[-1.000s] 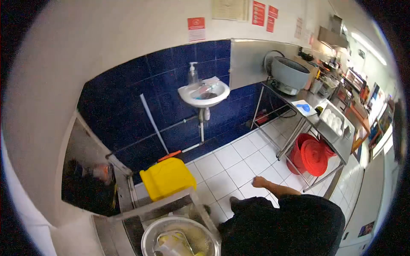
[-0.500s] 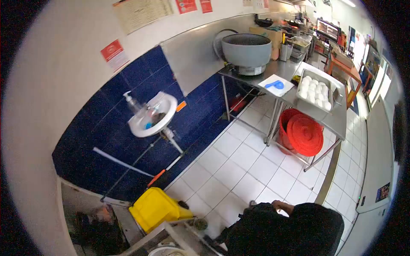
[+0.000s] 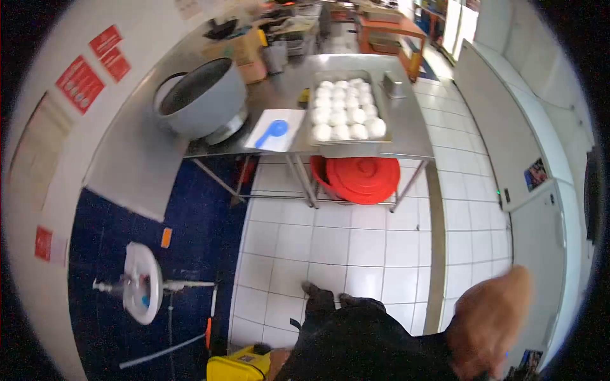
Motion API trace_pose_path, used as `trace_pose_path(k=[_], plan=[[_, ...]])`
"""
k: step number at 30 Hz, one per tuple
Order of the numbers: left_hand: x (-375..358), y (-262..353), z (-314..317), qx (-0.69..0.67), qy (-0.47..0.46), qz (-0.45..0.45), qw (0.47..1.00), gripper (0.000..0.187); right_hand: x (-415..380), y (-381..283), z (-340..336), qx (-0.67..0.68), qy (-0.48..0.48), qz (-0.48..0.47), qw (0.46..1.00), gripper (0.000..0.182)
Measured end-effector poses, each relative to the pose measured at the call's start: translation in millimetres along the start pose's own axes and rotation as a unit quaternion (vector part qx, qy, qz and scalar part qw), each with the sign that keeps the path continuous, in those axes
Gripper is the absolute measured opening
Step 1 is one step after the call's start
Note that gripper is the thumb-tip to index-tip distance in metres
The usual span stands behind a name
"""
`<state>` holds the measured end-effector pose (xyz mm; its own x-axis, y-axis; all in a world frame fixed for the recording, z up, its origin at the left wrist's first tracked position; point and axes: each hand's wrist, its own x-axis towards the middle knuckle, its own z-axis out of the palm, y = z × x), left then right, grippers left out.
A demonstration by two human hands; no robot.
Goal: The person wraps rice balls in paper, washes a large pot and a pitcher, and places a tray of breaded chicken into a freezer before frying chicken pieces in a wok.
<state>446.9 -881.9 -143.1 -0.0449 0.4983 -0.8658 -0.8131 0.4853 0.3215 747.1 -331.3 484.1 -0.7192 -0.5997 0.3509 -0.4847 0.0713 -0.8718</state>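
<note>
My right hand (image 3: 488,324) is at the lower right, smeared by motion, beside my black clothing. Its fingers cannot be made out, nor whether they hold anything. Of my left hand or arm only a sliver of skin (image 3: 277,362) shows at the bottom, between the black clothing and a yellow bin (image 3: 236,366); its fingers are hidden. Ahead stands a steel table (image 3: 397,130). A metal tray (image 3: 383,136) of several round white dough balls (image 3: 340,115) rests on it. Left of the tray, a blue scoop (image 3: 274,131) lies on a white board (image 3: 292,120).
A large grey pot (image 3: 216,95) stands at the table's left end. Beneath the table is a red bucket with a red lid (image 3: 365,181). A white sink (image 3: 149,286) hangs on the blue tiled wall at left. White cabinets (image 3: 540,222) line the right side.
The view has swung right and come nearer the table, which now stands straight ahead. My right hand, earlier low against the black clothing, is now out to the right.
</note>
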Motion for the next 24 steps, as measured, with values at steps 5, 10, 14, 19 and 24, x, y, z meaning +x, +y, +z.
trace_pose_path(k=[5, 10, 14, 19, 24], plan=[[40.6, 69.5, -19.7, 0.255, 0.085, -0.028, 0.963, 0.023, 46.4, -46.1, 36.7, -0.256, 0.267, -0.038, 0.928, 0.026], [184.4, 221.5, 16.7, 0.621, 0.128, 0.126, 0.763, 0.039, 85.6, -32.0, 24.0, -0.365, 0.368, 0.022, 0.855, 0.029], [175.4, 387.5, 213.3, 0.656, 0.152, 0.3, 0.676, 0.025, 84.8, -30.9, 5.2, -0.422, 0.444, 0.058, 0.789, 0.031], [257.9, 450.5, 327.3, 0.601, 0.057, 0.385, 0.698, 0.021, -17.5, 34.5, -1.0, -0.343, 0.64, 0.155, 0.67, 0.035], [361.6, 391.3, 322.0, 0.539, 0.152, 0.295, 0.774, 0.024, -216.9, 327.0, -15.7, 0.209, 0.793, 0.37, 0.436, 0.028]])
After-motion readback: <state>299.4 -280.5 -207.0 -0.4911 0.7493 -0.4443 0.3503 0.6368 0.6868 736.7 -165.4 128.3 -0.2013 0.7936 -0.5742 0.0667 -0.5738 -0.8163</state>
